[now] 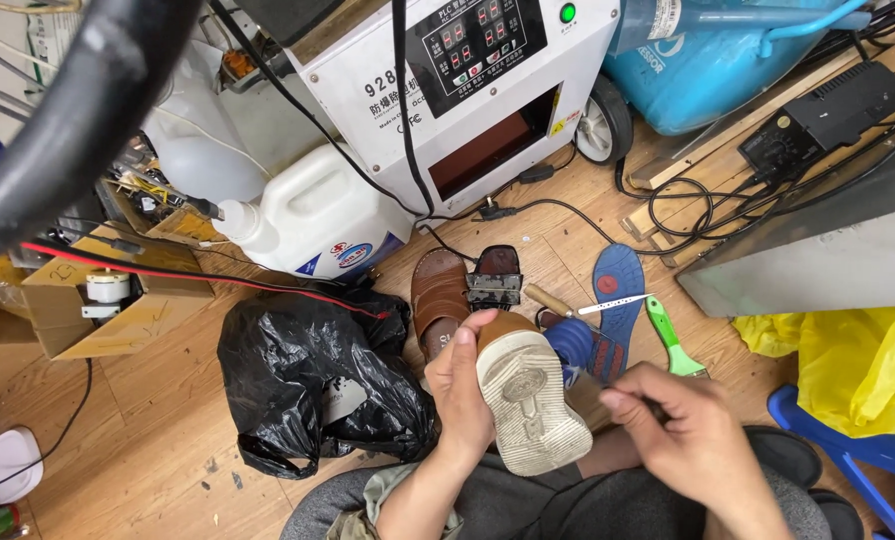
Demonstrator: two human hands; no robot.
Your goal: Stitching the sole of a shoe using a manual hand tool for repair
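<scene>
On a wooden plank floor seen from above, a white machine with a dark digital control panel stands at the top, a blue air tank just to its right. Left of the machine's base lies a white plastic jug on its side. Below the jug sits a crumpled black plastic bag, with a red wire running across its top edge. An open cardboard box rests at the far left, and a yellow plastic bag sits at the far right above a blue plastic stool. In the middle, the person's knees in grey trousers fill the bottom edge. The left hand is clamped around the side of a shoe, held sole up, its worn off-white sole facing the camera and its brown upper just showing at the toe. The right hand is just right of the shoe, fingers pinched together on something thin; what it is cannot be told. Beyond the shoe, a brown leather sandal lies on the floor beside a small dark metal stand. To their right lie a blue insole and a green-handled scraper.
</scene>
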